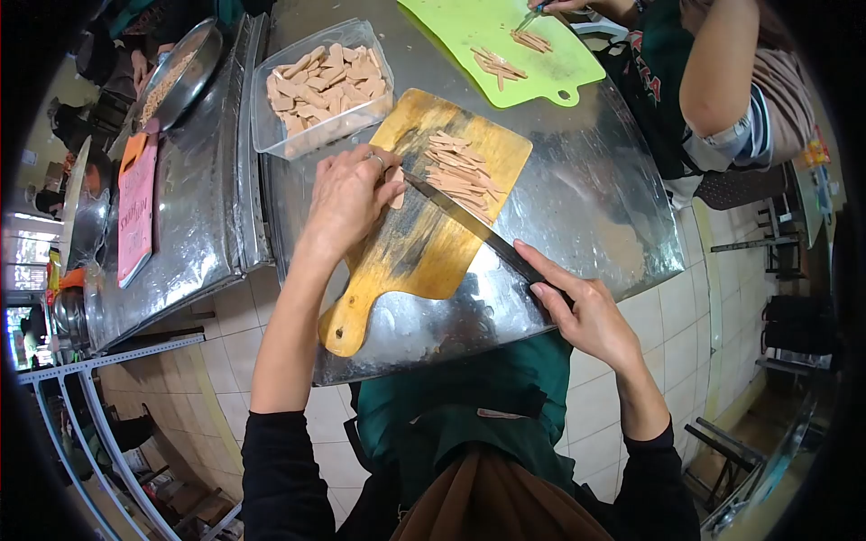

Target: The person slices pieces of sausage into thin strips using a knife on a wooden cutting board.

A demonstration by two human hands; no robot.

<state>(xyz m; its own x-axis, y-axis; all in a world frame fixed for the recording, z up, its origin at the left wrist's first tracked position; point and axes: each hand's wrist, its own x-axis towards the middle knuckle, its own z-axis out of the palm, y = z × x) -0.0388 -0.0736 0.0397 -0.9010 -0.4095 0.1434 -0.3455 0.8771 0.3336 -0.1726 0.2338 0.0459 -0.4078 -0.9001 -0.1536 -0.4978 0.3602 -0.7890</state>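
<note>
My right hand (591, 316) is closed round the dark handle of a knife (460, 215), whose blade slants up and left across the wooden cutting board (406, 279). Near the blade's tip, the curled fingers of my left hand (352, 194) press a pinkish-tan slice (397, 189) onto the board. Just right of the blade lies a pile of thin cut strips (458, 176) of the same food. Beyond my left hand, a clear plastic container (316, 137) holds many flat pieces (325, 81). My fingers partly cover the slice.
A co-worker's hand (564, 5) works at a green cutting board (433, 22) with more strips, far right. Left, a second metal table (194, 198) bears a pink book (137, 212) and a metal bowl (203, 63). A gap separates the tables; the near table edge is by my apron.
</note>
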